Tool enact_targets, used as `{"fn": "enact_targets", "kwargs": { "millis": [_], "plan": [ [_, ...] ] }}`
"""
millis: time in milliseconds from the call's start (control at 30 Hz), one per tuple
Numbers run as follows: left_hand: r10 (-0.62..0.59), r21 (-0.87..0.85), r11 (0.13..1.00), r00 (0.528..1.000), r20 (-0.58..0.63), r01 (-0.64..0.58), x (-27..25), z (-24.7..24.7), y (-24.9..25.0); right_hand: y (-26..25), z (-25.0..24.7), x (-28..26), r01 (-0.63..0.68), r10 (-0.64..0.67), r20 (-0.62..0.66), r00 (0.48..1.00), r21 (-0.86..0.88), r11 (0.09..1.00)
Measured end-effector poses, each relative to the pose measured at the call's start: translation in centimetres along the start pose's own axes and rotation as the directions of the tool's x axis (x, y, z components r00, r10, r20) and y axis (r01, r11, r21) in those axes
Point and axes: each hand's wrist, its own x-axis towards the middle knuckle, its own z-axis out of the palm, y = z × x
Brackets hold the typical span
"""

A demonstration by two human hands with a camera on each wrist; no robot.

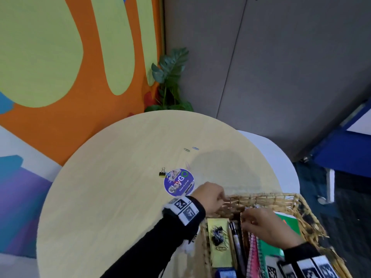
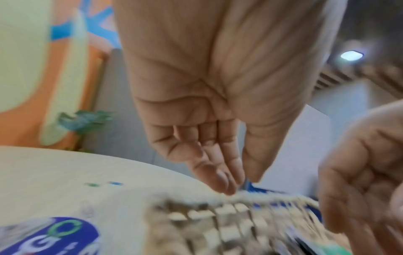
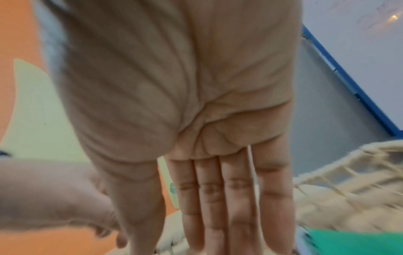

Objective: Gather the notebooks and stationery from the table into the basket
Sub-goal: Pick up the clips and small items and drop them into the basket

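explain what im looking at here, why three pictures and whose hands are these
One person wears three cameras: one on the head, one on each wrist. The head view looks down on a round table with a woven basket at its near edge. The left hand is at the basket's rim, the right hand over its inside; both are open and hold nothing. The wrist views show each palm up close, blurred. Inside the basket lie notebooks, pens and clips. On the table remain a binder clip, paper clips and a round sticker.
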Motion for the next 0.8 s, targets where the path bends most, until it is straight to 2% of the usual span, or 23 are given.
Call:
{"fn": "enact_targets", "kwargs": {
  "millis": [100, 167, 267, 400, 500, 633, 733, 800],
  "plan": [
    [-0.118, -0.193, 0.978, 0.975, -0.188, 0.081, -0.5, -2.1, -4.9, -2.5, -3.4, 3.3, 0.052, -0.048, -0.094, 0.994, 0.044, 0.998],
    [-0.223, -0.236, 0.959, 0.932, -0.286, 0.156, -0.5, -3.2, -8.7, -4.6, -5.2, 6.3, 0.093, -0.087, -0.136, 0.987, 0.036, 0.995],
    [-0.392, -0.266, 0.912, 0.857, -0.336, 0.312, -0.4, -4.0, -13.7, -7.6, -6.4, 11.6, 0.156, -0.154, -0.167, 0.974, -0.001, 0.988],
    [-0.528, -0.297, 0.846, 0.769, -0.359, 0.442, 0.9, -4.1, -18.8, -11.4, -5.6, 19.4, 0.209, -0.211, -0.054, 0.976, -0.034, 0.977],
    [-0.548, -0.279, 0.835, 0.756, -0.357, 0.474, 2.3, -3.7, -21.1, -13.9, -3.6, 23.9, 0.199, -0.195, 0.055, 0.979, -0.086, 0.976],
    [-0.535, -0.273, 0.844, 0.755, -0.38, 0.461, 4.7, -3.9, -22.1, -15.9, 0.0, 27.7, 0.134, -0.094, 0.181, 0.979, -0.225, 0.965],
    [-0.521, -0.274, 0.852, 0.768, -0.371, 0.446, 6.2, -4.5, -22.5, -16.9, 2.3, 28.9, 0.135, -0.052, 0.259, 0.965, -0.317, 0.939],
    [-0.51, -0.255, 0.859, 0.786, -0.349, 0.444, 6.9, -4.9, -22.8, -17.3, 3.5, 29.4, 0.146, -0.058, 0.263, 0.963, -0.329, 0.933]
  ]
}}
